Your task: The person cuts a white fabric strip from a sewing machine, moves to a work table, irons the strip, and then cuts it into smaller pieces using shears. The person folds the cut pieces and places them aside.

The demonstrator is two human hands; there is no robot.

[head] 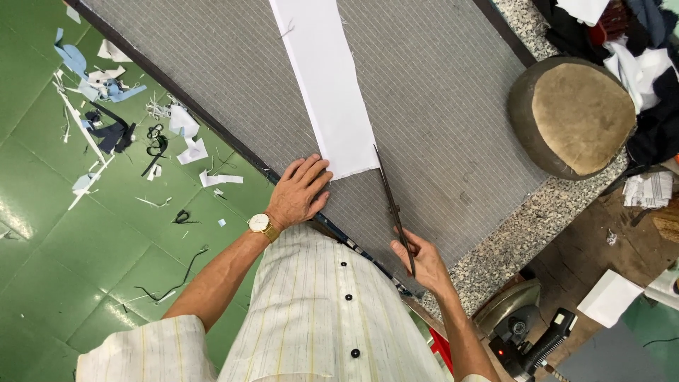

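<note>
The white fabric strip (329, 85) is laid lengthwise on the grey striped cloth (438, 106) that covers the counter (537, 212), its near end pinned flat by the left hand (300, 191) — fingers spread, palm down, wrist bent back above a gold wristwatch (260, 224). The long scissors (393, 205) are held by the right hand (423, 260), the grip closed around the handles, blades brought together and the tip set just beside the strip's lower right corner. For a clean cut, the strip is best kept taut and flat under the left hand, with the blades lined up square to the strip's edge and the fingers kept well away from the line. The right forearm is angled in from the lower right, elbow low. A round padded block (574, 117) is seen at the far right — scraps (113, 106) are scattered over the green floor (64, 240).
</note>
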